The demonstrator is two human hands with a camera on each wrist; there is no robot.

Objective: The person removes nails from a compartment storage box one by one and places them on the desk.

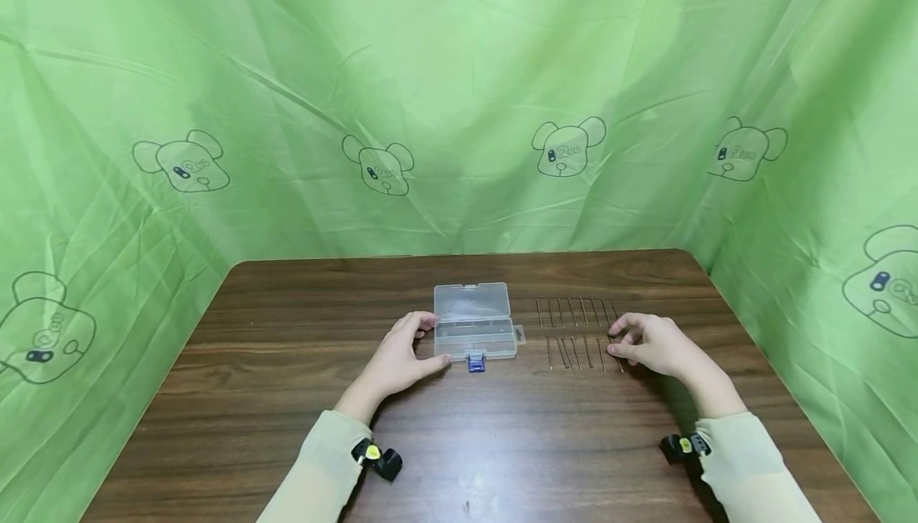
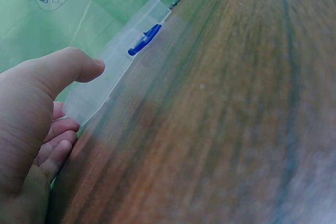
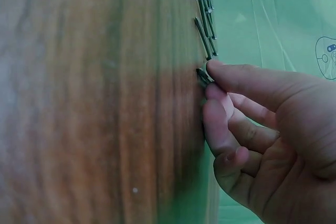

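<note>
Left hand (image 1: pixel 397 361) steadying clear box (image 1: pixel 474 330), right hand (image 1: pixel 656 344) pinching nail (image 3: pixel 202 77)

I log: clear box (image 1: pixel 475 332), lid open, blue latch (image 1: pixel 476 362) at front, mid-table. Thin dark nails (image 1: pixel 577 332), two rows, just right of it.

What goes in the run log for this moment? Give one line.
left hand holds clear box | lid open | right hand pinches nail from rows on table
</note>
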